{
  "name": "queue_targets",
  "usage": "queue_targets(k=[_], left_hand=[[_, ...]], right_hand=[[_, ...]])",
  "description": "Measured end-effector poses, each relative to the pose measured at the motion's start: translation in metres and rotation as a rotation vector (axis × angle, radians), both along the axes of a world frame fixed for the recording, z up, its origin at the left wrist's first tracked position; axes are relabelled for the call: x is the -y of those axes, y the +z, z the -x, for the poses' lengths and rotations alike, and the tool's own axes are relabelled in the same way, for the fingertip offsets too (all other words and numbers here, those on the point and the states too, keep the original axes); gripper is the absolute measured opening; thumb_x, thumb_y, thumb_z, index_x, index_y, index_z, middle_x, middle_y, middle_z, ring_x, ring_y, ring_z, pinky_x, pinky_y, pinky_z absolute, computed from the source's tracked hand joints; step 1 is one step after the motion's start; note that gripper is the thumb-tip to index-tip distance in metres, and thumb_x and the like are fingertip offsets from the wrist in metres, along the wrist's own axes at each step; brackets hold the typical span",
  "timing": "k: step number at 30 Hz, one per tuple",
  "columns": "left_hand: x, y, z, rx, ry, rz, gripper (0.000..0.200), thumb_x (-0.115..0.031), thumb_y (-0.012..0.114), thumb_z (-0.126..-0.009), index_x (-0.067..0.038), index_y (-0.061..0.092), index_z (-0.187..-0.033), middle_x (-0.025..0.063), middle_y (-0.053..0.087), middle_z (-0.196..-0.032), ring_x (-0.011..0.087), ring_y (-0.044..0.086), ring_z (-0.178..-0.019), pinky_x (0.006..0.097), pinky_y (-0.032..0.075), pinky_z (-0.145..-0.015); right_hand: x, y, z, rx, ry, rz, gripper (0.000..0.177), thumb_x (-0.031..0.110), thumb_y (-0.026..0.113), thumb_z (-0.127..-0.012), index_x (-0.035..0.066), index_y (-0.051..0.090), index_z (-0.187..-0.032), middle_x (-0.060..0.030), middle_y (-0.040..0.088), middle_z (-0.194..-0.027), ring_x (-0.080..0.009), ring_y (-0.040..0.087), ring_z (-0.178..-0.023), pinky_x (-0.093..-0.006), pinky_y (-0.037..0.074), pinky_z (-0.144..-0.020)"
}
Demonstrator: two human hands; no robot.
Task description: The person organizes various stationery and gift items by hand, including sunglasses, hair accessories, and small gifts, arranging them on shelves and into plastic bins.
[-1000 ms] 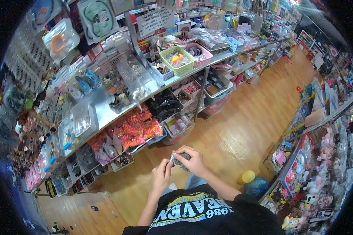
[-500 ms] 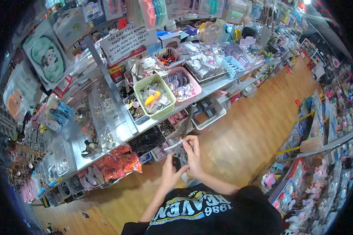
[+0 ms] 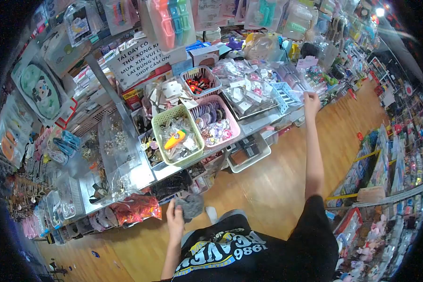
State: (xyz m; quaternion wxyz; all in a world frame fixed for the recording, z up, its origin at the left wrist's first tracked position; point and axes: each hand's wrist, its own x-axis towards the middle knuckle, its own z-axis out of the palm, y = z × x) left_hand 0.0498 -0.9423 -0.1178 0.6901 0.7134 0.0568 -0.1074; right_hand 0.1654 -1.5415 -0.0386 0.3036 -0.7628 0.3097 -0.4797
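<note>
Well, at the left of the frame a green patterned item (image 3: 41,91) hangs in clear wrapping, and a printed sign (image 3: 138,61) stands at upper centre-left. Below, a red plastic bag (image 3: 137,210) lies under the edge of the metal table (image 3: 135,175). Just right of that bag, in the lower centre-left, the left hand (image 3: 175,217) holds a grey fluffy thing (image 3: 191,207), its fingers closed on the near side, above the wooden floor (image 3: 277,188). On the table above, a green basket (image 3: 155,141) carries an orange item (image 3: 175,140) among clear packets, with a pink basket (image 3: 235,126) of small round pieces beside it. A white tray (image 3: 235,168) with dark boxes sits lower, near the centre. Farther right is a blue basket (image 3: 283,101), and just beside it the right hand (image 3: 311,104) reaches out, fingertips close together; what they grip, if anything, is too small to tell.
</note>
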Motion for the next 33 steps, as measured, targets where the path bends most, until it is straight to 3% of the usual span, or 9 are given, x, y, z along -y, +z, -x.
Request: queue_targets(k=[4,14,18,22,25,27,29,31,33], left_hand=[[-0.006,0.032,-0.005,-0.141,0.113,-0.090,0.050,-0.027,0.050,-0.095,0.006,0.041,-0.132,0.0137,0.048,-0.127,0.0193,0.047,-0.114,0.0323,0.036,-0.099],[-0.023,0.010,0.007,-0.269,0.323,0.053,0.051,-0.026,0.055,-0.093,0.008,0.043,-0.129,0.0149,0.050,-0.125,0.0194,0.049,-0.112,0.0304,0.039,-0.096],[-0.013,0.025,0.006,-0.163,0.279,-0.054,0.032,-0.025,0.054,-0.093,0.002,0.054,-0.110,0.0070,0.056,-0.101,0.0124,0.051,-0.091,0.0262,0.042,-0.080],[-0.011,0.039,0.003,-0.076,0.177,-0.079,0.018,-0.022,0.051,-0.095,-0.005,0.051,-0.088,-0.0021,0.048,-0.077,0.0062,0.044,-0.074,0.0227,0.038,-0.066],[-0.012,0.034,0.006,-0.063,0.197,0.021,0.017,-0.023,0.046,-0.097,-0.006,0.049,-0.094,-0.0012,0.049,-0.082,0.0067,0.045,-0.077,0.0226,0.039,-0.070],[-0.015,0.031,0.013,-0.050,0.207,0.060,0.019,-0.025,0.042,-0.099,-0.007,0.048,-0.097,-0.0004,0.049,-0.085,0.0073,0.046,-0.080,0.0231,0.040,-0.073],[-0.022,0.030,0.018,-0.155,0.246,0.164,0.028,-0.032,0.032,-0.100,-0.008,0.046,-0.103,0.0011,0.048,-0.092,0.0091,0.047,-0.087,0.0252,0.040,-0.081],[-0.025,0.039,0.023,-0.120,0.249,0.269,0.032,-0.034,0.029,-0.101,-0.008,0.047,-0.105,0.0015,0.049,-0.094,0.0101,0.048,-0.090,0.0262,0.040,-0.084],[-0.047,0.050,0.036,-0.076,0.267,0.356,0.033,-0.033,0.029,-0.100,-0.007,0.049,-0.107,0.0021,0.051,-0.096,0.0111,0.049,-0.094,0.0264,0.038,-0.088]], right_hand=[[0.043,-0.006,-0.053,-0.524,-0.237,0.164,0.024,0.027,0.067,-0.071,0.006,0.070,-0.082,-0.0180,0.067,-0.082,-0.0317,0.066,-0.079,-0.0405,0.051,-0.071],[0.039,0.003,-0.083,-0.942,-0.093,0.101,0.034,0.031,0.069,-0.069,0.007,0.069,-0.092,-0.0185,0.067,-0.098,-0.0354,0.064,-0.094,-0.0438,0.050,-0.082],[0.064,-0.007,-0.079,-1.068,-0.007,0.205,0.042,0.038,0.068,-0.072,0.005,0.066,-0.098,-0.0185,0.066,-0.099,-0.0344,0.064,-0.093,-0.0437,0.051,-0.078],[-0.047,0.036,-0.039,-0.510,0.105,0.406,0.028,0.029,0.057,-0.086,0.004,0.066,-0.096,-0.0159,0.067,-0.086,-0.0288,0.065,-0.076,-0.0413,0.048,-0.065],[-0.213,0.068,0.019,-0.244,0.481,0.168,0.016,0.017,0.060,-0.084,0.005,0.062,-0.094,-0.0075,0.062,-0.074,-0.0166,0.056,-0.059,-0.0279,0.045,-0.057],[-0.290,0.046,0.062,-0.421,0.926,0.100,0.021,0.015,0.066,-0.078,0.005,0.063,-0.097,-0.0063,0.063,-0.079,-0.0145,0.060,-0.064,-0.0290,0.049,-0.059],[-0.378,0.027,0.090,-0.480,1.313,-0.187,0.040,0.026,0.072,-0.077,0.005,0.060,-0.108,-0.0124,0.061,-0.103,-0.0234,0.062,-0.091,-0.0350,0.049,-0.081],[-0.449,-0.003,0.110,-0.532,1.467,-0.002,0.063,0.039,0.071,-0.076,0.002,0.048,-0.122,-0.0170,0.051,-0.120,-0.0326,0.047,-0.115,-0.0401,0.040,-0.097],[-0.512,-0.008,0.120,-0.432,1.540,-0.132,0.059,0.027,0.074,-0.073,0.003,0.048,-0.120,-0.0166,0.051,-0.116,-0.0346,0.048,-0.112,-0.0408,0.038,-0.096]])
